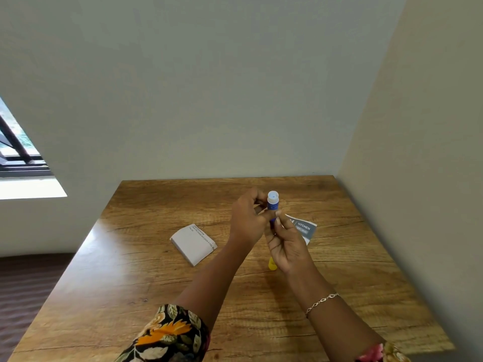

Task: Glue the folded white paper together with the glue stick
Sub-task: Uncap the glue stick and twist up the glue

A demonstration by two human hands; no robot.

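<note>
Wooden table (130, 296), folded paper (193, 242), pale walls (209, 87), perhaps barred window (15, 145)

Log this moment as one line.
left hand: holds glue stick | right hand: pinches its base | paper: folded, flat on table, untouched | gluing: not yet begun

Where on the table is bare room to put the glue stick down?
Bare wood: left of the folded white paper; far strip by the wall. Crowded: left hand and right hand on the glue stick, yellow cap, grey leaflet.
</note>
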